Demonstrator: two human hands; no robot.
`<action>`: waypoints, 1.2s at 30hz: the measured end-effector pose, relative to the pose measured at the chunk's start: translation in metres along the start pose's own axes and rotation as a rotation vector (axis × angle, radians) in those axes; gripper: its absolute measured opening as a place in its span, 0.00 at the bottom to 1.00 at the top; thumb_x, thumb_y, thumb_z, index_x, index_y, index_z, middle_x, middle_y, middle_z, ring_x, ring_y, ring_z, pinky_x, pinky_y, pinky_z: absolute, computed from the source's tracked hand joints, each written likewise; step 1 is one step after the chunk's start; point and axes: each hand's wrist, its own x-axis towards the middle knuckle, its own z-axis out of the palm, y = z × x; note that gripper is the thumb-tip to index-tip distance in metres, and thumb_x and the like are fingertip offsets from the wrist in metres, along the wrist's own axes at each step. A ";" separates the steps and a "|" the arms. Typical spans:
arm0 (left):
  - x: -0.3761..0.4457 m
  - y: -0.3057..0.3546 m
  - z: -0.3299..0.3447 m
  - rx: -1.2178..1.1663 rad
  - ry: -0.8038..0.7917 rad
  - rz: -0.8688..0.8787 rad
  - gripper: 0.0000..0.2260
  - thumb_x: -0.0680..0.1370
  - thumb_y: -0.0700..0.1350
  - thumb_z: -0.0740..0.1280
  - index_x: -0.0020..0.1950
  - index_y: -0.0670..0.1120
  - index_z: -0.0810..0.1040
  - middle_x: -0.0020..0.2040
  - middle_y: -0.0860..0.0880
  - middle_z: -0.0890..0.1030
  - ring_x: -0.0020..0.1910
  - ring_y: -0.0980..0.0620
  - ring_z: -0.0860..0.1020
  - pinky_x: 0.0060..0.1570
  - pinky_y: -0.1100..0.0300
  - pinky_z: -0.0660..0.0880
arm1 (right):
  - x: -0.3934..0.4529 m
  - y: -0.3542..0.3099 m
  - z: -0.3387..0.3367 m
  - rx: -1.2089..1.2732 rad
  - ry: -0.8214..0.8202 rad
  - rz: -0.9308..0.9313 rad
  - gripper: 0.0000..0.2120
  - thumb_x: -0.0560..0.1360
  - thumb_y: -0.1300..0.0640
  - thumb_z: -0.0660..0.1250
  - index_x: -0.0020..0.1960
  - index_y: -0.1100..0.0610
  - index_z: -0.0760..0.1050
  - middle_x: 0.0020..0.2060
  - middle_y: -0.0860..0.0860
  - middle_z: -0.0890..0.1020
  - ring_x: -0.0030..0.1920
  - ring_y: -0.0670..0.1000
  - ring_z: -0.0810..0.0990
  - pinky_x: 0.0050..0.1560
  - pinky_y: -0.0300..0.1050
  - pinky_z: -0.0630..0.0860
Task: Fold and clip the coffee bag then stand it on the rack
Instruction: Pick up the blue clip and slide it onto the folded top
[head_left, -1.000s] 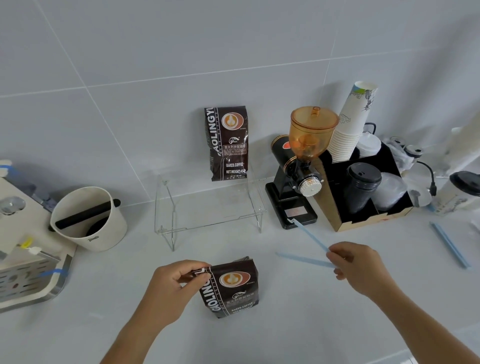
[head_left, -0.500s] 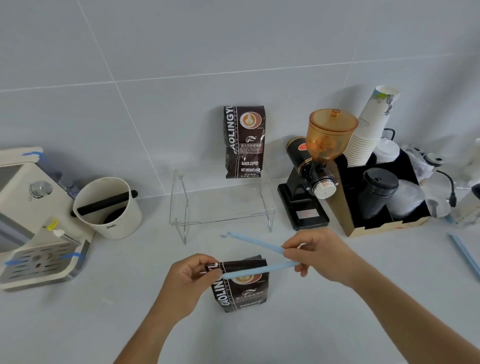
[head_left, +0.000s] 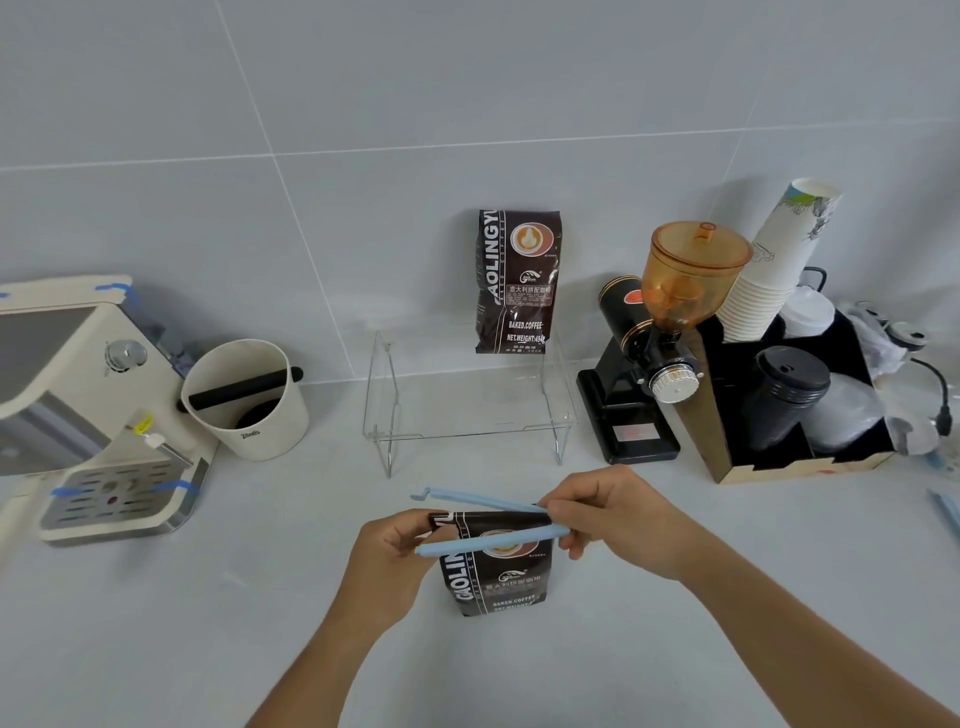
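A dark brown coffee bag (head_left: 493, 582) stands upright on the white counter, its top folded down. My left hand (head_left: 389, 561) pinches the bag's top left corner. My right hand (head_left: 618, 519) holds the hinge end of a long light-blue sealing clip (head_left: 488, 540). The clip gapes wide, one arm behind the bag's folded top and the other across its front. A clear acrylic rack (head_left: 467, 431) stands behind, against the wall. A second, taller coffee bag (head_left: 517, 280) stands on the rack's back right, leaning on the tiles.
An espresso machine (head_left: 67, 405) and a white knock box (head_left: 249, 400) sit at the left. A black grinder with an amber hopper (head_left: 660, 343) and a box of paper cups and lids (head_left: 795, 395) stand right of the rack. Another blue clip (head_left: 945, 514) lies at the far right edge.
My right hand brought the blue clip from the right side over to the bag and now straddles the folded top with it. My left hand kept hold of the bag's corner.
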 end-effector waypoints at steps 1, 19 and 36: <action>0.000 0.000 0.001 -0.016 0.005 -0.003 0.19 0.74 0.28 0.66 0.39 0.51 0.87 0.35 0.52 0.86 0.34 0.59 0.81 0.35 0.69 0.75 | 0.000 0.000 -0.001 0.018 -0.034 0.006 0.08 0.77 0.64 0.67 0.51 0.63 0.84 0.43 0.63 0.85 0.37 0.54 0.80 0.39 0.42 0.80; -0.013 -0.020 0.001 0.087 0.190 -0.018 0.14 0.68 0.40 0.77 0.49 0.55 0.85 0.46 0.53 0.87 0.47 0.49 0.84 0.53 0.47 0.80 | -0.003 -0.003 0.011 -0.370 0.040 -0.195 0.10 0.71 0.62 0.74 0.47 0.48 0.83 0.43 0.51 0.82 0.43 0.57 0.81 0.44 0.50 0.83; 0.028 0.064 -0.052 1.285 -0.454 0.234 0.16 0.75 0.64 0.61 0.58 0.58 0.76 0.48 0.63 0.75 0.48 0.59 0.74 0.43 0.64 0.70 | -0.005 -0.001 0.011 -0.618 0.096 -0.353 0.06 0.73 0.59 0.72 0.49 0.51 0.83 0.39 0.47 0.80 0.38 0.49 0.76 0.39 0.41 0.77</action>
